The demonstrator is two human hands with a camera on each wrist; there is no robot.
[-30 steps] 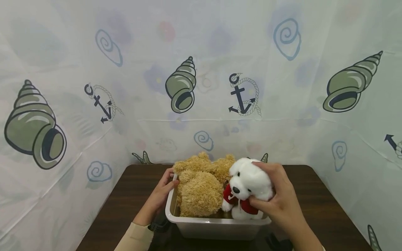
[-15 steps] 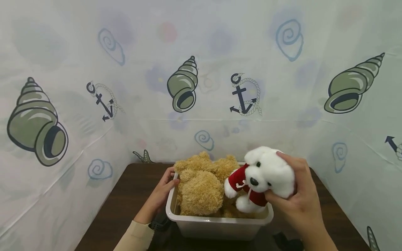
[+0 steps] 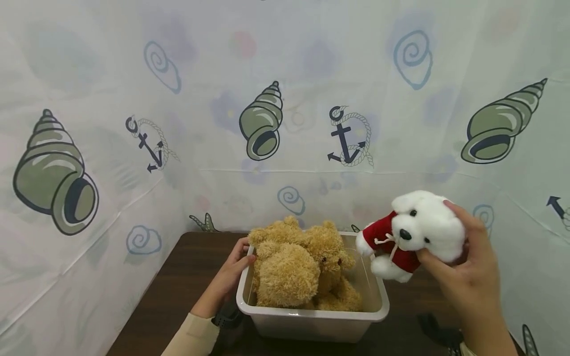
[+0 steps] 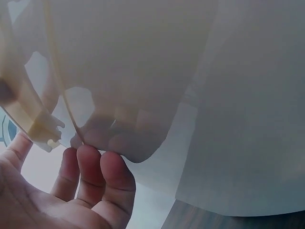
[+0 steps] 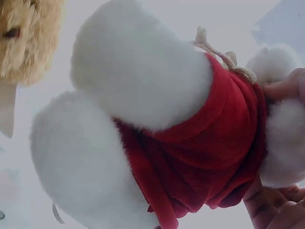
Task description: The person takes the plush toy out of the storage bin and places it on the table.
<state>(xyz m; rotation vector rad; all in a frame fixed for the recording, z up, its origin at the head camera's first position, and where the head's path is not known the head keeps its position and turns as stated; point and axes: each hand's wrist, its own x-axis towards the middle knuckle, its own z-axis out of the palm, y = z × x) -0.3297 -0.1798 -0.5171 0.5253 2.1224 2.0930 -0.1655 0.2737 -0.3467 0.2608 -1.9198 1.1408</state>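
In the head view my right hand [image 3: 472, 267] grips a white stuffed animal [image 3: 427, 222] in a red hooded top by its head, above the right side of the bin. Its white legs [image 5: 128, 71] and red top fill the right wrist view. My left hand [image 3: 233, 272] holds the left rim of a light plastic bin [image 3: 311, 324], thumb over the edge. The left wrist view shows its fingertips [image 4: 116, 176] against the bin's outer wall. Two tan curly stuffed animals sit in the bin: one [image 3: 289, 274] at left, another [image 3: 338, 277] beside it, facing forward.
The bin stands on a dark brown table [image 3: 187, 277]. A pale curtain [image 3: 205, 99] printed with shells and anchors hangs around the back and sides. Each wrist wears a dark strap. Inside the bin, bare floor and wall show at right.
My right hand has lifted the white stuffed animal up and to the right, out of the bin, uncovering the right tan stuffed animal. The left hand has kept its place on the rim.
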